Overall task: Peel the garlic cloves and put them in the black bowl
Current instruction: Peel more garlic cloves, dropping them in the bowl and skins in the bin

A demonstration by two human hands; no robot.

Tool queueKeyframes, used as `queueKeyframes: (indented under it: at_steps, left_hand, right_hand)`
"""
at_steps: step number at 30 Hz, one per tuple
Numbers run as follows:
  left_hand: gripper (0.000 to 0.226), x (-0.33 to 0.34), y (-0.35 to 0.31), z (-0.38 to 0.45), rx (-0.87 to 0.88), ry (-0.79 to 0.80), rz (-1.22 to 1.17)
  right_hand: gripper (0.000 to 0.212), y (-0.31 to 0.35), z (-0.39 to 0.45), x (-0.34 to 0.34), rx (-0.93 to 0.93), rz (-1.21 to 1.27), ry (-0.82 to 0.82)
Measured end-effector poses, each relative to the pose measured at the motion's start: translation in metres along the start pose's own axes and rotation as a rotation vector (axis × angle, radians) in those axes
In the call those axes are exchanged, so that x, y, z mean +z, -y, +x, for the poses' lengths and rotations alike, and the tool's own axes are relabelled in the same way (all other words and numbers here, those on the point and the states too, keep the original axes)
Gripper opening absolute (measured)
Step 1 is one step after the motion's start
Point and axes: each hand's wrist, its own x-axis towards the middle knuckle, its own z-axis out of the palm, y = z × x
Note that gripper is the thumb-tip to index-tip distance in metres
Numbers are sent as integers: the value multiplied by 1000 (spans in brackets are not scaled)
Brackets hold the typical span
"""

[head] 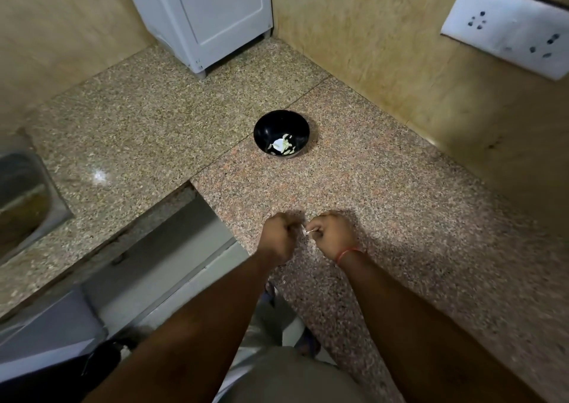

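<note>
Garlic clove (307, 232) pinched in right hand (331, 233) grip, left hand (278, 236) fisted beside it, grip contents unclear, black bowl (281, 133) beyond

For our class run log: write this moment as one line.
step: peeling | right hand: pinches garlic clove | left hand: curled, hold unclear | black bowl: holds pale pieces, on granite counter

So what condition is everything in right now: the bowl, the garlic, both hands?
Black bowl: upright on the counter, holding a few pale garlic pieces.
Right hand: fingers curled, pinching a small white garlic bit.
Left hand: fingers curled, close beside the right; what it holds is hidden.
Wall socket plate: hanging askew.
</note>
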Motion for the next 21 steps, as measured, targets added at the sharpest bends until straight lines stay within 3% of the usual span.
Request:
queueKeyframes:
  at_steps: [4, 8, 14, 21]
  left_hand:
    - [29, 5, 2, -9, -248, 19, -458]
    - [29, -1, 5, -8, -359, 105, -861]
    - [9, -8, 7, 4, -444, 95, -955]
    - [14, -9, 3, 14, -527, 69, -1026]
  right_hand:
    - [20, 5, -4, 2, 93, 227, 28]
    - [17, 11, -3, 0, 132, 339, 1]
    - [16, 15, 0, -3, 181, 354, -2]
    - [13, 18, 6, -5, 193, 358, -54]
